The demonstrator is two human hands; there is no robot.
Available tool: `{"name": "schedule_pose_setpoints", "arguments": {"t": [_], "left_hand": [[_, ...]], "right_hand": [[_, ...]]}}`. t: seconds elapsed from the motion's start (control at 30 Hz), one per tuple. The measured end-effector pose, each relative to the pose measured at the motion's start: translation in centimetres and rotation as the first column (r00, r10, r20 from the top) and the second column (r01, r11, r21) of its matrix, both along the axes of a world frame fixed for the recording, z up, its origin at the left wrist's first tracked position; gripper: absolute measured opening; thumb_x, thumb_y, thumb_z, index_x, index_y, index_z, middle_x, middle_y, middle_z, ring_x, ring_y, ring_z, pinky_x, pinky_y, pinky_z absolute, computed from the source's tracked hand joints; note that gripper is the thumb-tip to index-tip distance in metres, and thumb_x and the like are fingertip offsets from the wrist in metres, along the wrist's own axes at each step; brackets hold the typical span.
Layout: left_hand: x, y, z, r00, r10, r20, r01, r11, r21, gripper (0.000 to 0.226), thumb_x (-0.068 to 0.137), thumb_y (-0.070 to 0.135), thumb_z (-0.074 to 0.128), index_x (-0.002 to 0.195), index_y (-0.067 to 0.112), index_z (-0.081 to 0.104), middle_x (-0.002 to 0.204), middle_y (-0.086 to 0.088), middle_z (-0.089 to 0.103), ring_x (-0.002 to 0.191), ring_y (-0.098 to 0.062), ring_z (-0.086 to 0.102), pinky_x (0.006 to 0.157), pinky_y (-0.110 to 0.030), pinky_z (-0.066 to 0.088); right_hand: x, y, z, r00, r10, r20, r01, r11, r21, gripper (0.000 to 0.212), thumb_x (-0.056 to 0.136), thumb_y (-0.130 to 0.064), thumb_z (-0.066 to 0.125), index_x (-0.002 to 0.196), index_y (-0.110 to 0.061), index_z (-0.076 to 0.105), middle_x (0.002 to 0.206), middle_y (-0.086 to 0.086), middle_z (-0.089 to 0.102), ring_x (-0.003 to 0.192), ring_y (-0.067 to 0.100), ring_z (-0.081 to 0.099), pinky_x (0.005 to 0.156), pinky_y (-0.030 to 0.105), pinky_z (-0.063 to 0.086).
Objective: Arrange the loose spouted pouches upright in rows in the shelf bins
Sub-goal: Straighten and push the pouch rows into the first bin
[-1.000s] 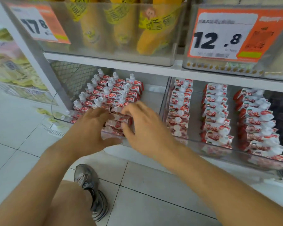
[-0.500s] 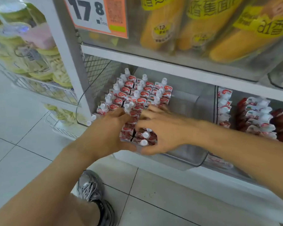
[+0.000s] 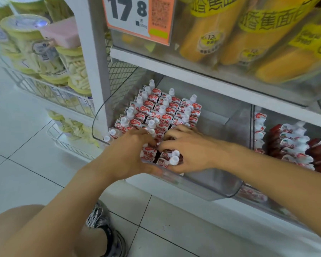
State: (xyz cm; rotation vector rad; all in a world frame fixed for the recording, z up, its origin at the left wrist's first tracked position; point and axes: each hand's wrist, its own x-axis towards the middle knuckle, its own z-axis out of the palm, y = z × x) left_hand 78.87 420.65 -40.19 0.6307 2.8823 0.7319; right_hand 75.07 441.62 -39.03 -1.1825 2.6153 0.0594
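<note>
While three upright rows of red-and-white spouted pouches (image 3: 163,110) are seen behind them in the clear plastic bin (image 3: 211,190), four front pouches are gripped between the curled left hand (image 3: 130,154) and curled right hand (image 3: 189,151).

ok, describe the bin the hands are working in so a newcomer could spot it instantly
Find the orange-and-white price tag reading 17.8 on the white shelf unit; directly below, on the lowest shelf, sits the clear plastic bin. Both the left hand and the right hand grip red-and-white spouted pouches at its front. Unlike the bin to its right, its right half is bare.
</note>
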Motion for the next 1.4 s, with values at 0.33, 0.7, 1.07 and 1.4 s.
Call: {"name": "schedule_pose_setpoints", "arguments": {"t": [0.33, 0.7, 1.07, 1.4], "left_hand": [[-0.5, -0.8, 1.1, 0.989, -0.014, 0.15, 0.014, 1.0, 0.002, 0.081, 0.048, 0.072, 0.074, 0.116, 0.029, 0.063, 0.111, 0.016, 0.059, 0.101, -0.005, 0.056, 0.084, -0.021, 0.047], [-3.4, 1.9, -0.5, 0.995, 0.063, -0.083, -0.064, 0.998, -0.004, 0.056, 0.083, 0.048, 0.066, 0.13, 0.018, 0.058, 0.142, -0.003, 0.045, 0.126, -0.027, 0.047, 0.103, -0.045, 0.041], [-3.6, 2.5, 0.1, 0.997, 0.061, -0.055, -0.065, 0.995, -0.07, 0.053, 0.086, 0.046, 0.063, 0.128, 0.015, 0.058, 0.142, -0.002, 0.042, 0.125, -0.026, 0.047, 0.101, -0.044, 0.043], [0.2, 5.6, 2.4, 0.998, -0.063, -0.013, 0.064, 0.991, 0.115, 0.046, 0.088, 0.052, 0.057, 0.122, 0.021, 0.056, 0.103, 0.005, 0.057, 0.091, -0.011, 0.055, 0.079, -0.026, 0.048]], "right_hand": [[1.0, 2.6, 2.5, 0.987, 0.039, 0.158, -0.018, 0.991, -0.133, 0.05, 0.079, -0.046, 0.069, 0.122, -0.022, 0.062, 0.114, -0.002, 0.06, 0.107, 0.015, 0.052, 0.1, 0.033, 0.041], [-9.9, 2.1, 0.5, 0.883, -0.461, 0.091, 0.47, 0.872, -0.139, 0.051, 0.075, -0.052, 0.075, 0.119, -0.028, 0.065, 0.138, 0.003, 0.035, 0.126, 0.02, 0.043, 0.109, 0.031, 0.035], [-9.1, 4.5, 1.0, 0.905, -0.422, 0.05, 0.425, 0.902, -0.073, 0.034, 0.08, -0.038, 0.073, 0.11, -0.021, 0.071, 0.127, 0.004, 0.043, 0.118, 0.021, 0.048, 0.104, 0.033, 0.04], [9.7, 7.5, 4.2, 0.634, -0.724, -0.273, 0.4, 0.608, -0.686, 0.017, 0.085, -0.023, 0.069, 0.1, -0.017, 0.063, 0.09, -0.003, 0.059, 0.078, 0.013, 0.057, 0.071, 0.032, 0.05]]}}
